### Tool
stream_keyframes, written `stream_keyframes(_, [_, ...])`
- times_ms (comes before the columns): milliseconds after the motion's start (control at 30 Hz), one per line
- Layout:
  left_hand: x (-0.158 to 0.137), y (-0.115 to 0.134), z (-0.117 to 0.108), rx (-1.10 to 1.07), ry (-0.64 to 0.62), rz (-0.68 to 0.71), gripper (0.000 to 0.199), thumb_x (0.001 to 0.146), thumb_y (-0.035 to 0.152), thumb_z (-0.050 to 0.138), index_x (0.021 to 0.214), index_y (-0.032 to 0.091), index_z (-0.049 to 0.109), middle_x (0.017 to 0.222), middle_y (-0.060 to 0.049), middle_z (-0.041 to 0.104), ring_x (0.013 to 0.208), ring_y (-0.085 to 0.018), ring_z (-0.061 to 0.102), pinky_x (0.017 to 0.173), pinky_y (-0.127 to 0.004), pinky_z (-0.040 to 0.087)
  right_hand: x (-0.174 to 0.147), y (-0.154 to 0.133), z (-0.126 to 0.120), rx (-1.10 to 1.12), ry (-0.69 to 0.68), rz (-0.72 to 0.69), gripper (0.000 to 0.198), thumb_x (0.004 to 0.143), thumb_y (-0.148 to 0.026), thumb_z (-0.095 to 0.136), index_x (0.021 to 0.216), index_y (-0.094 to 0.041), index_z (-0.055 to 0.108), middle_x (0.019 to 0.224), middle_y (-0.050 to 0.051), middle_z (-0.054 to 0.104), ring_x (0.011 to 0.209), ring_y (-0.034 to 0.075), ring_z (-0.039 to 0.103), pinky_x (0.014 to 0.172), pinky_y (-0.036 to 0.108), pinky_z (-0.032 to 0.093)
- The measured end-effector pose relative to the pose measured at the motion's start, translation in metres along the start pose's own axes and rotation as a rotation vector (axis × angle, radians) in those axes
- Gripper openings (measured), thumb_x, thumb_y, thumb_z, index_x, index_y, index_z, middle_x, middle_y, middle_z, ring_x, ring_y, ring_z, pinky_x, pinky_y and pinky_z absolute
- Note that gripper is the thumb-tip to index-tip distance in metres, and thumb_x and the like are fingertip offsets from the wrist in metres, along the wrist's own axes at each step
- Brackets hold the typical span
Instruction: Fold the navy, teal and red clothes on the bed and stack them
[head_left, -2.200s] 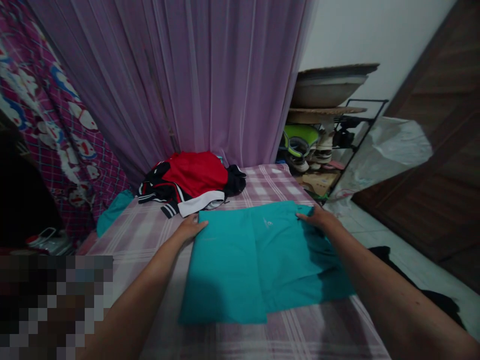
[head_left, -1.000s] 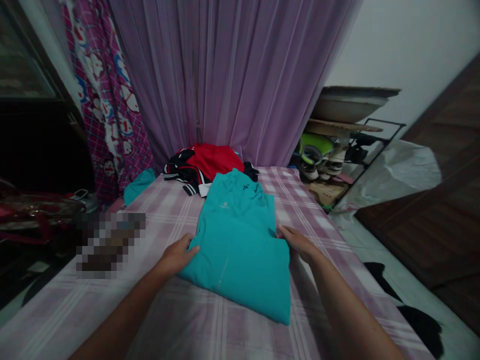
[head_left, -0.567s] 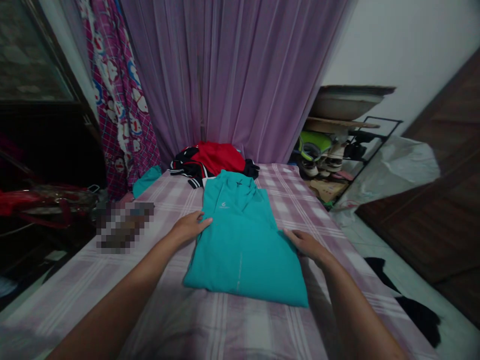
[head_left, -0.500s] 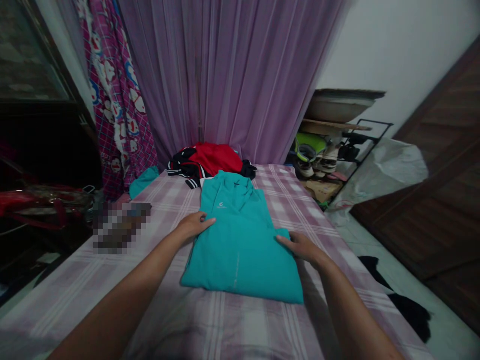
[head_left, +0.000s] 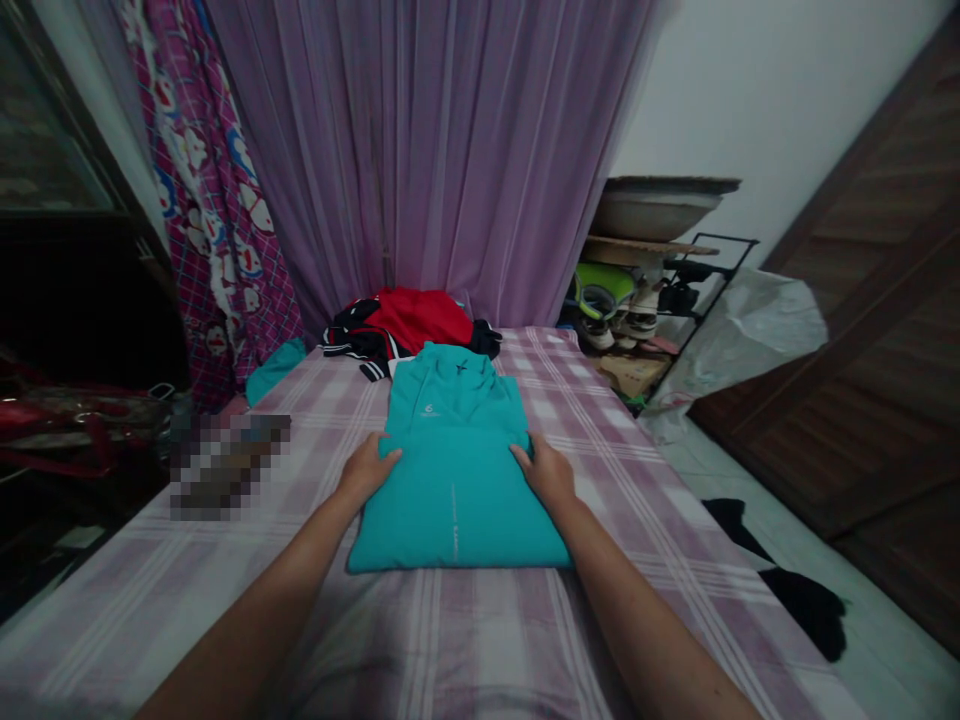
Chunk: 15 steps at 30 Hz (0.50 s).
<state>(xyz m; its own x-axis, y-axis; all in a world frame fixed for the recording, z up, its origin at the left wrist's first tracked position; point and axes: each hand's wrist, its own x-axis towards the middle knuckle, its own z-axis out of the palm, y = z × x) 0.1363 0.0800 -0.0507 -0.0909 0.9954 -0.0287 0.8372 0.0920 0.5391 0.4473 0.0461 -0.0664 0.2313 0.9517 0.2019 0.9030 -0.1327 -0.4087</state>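
Head view | left hand (head_left: 366, 468) and right hand (head_left: 551, 474) half-curled, thumbs atop, gripped shirt (head_left: 439, 495) sides; other fingers mostly hidden | shirt lay folded on checked sheet (head_left: 487, 640) | chest print (head_left: 430, 409) illegible

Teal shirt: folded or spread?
Folded: on the teal shirt, a doubled-over flap ends below the collar, between left hand and right hand.

A single head-worn camera looks forward and down over the checked cloth (head_left: 480, 640) toward the purple curtain (head_left: 465, 150), near enough that the teal shirt (head_left: 420, 510) lies close in front, just below mid-frame; the far left seems too dark to read clearly.
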Motion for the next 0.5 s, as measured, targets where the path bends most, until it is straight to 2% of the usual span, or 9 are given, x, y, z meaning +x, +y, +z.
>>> stream_keyframes(100, [-0.001, -0.002, 0.002, 0.047, -0.002, 0.031, 0.049, 0.087, 0.038, 0.052, 0.132, 0.019, 0.05, 0.126, -0.011, 0.066, 0.112, -0.026, 0.064, 0.091, -0.035, 0.049, -0.003, 0.007, 0.006, -0.039, -0.036, 0.009, 0.056, 0.095, -0.048, 0.046, 0.143, -0.019, 0.046, 0.115, 0.016, 0.07, 0.102, 0.03, 0.068, 0.083, 0.04, 0.049])
stream_keyframes(167, [-0.007, -0.001, -0.003, 0.098, 0.067, 0.107, 0.052, 0.089, 0.034, 0.048, 0.137, 0.014, 0.048, 0.135, -0.015, 0.06, 0.122, -0.026, 0.059, 0.099, -0.036, 0.047, -0.001, 0.013, -0.001, -0.003, -0.036, 0.015, 0.057, 0.094, -0.047, 0.047, 0.144, -0.019, 0.045, 0.119, 0.014, 0.069, 0.104, 0.028, 0.067, 0.085, 0.039, 0.05])
stream_keyframes(233, [-0.019, 0.007, -0.007, 0.154, 0.166, 0.242, 0.053, 0.091, 0.032, 0.045, 0.139, 0.011, 0.047, 0.144, -0.018, 0.053, 0.131, -0.027, 0.051, 0.107, -0.039, 0.042, 0.0, 0.014, -0.012, 0.038, 0.001, -0.014, 0.054, 0.093, -0.044, 0.048, 0.141, -0.021, 0.049, 0.125, 0.013, 0.066, 0.107, 0.027, 0.066, 0.087, 0.038, 0.051])
stream_keyframes(300, [-0.036, 0.023, -0.004, 0.206, 0.218, 0.413, 0.051, 0.094, 0.034, 0.041, 0.14, 0.014, 0.049, 0.149, -0.015, 0.048, 0.137, -0.027, 0.045, 0.113, -0.043, 0.036, -0.004, 0.007, -0.021, 0.078, 0.068, -0.118, 0.05, 0.094, -0.042, 0.047, 0.139, -0.021, 0.053, 0.131, 0.013, 0.062, 0.114, 0.026, 0.062, 0.094, 0.04, 0.049])
stream_keyframes(400, [-0.061, 0.05, 0.014, 0.28, 0.144, 0.599, 0.05, 0.098, 0.044, 0.036, 0.141, 0.024, 0.05, 0.152, -0.008, 0.046, 0.144, -0.029, 0.035, 0.12, -0.053, 0.021, -0.023, -0.014, -0.021, 0.091, 0.067, -0.364, 0.05, 0.097, -0.044, 0.041, 0.141, -0.025, 0.052, 0.144, 0.011, 0.053, 0.133, 0.027, 0.048, 0.108, 0.047, 0.039])
stream_keyframes(500, [-0.07, 0.063, 0.036, 0.333, -0.019, 0.588, 0.057, 0.097, 0.052, 0.035, 0.148, 0.027, 0.042, 0.158, -0.008, 0.036, 0.148, -0.031, 0.026, 0.119, -0.063, 0.013, -0.043, -0.03, -0.006, -0.014, -0.13, -0.439, 0.053, 0.098, -0.05, 0.039, 0.146, -0.03, 0.046, 0.156, 0.009, 0.039, 0.143, 0.031, 0.033, 0.112, 0.06, 0.027])
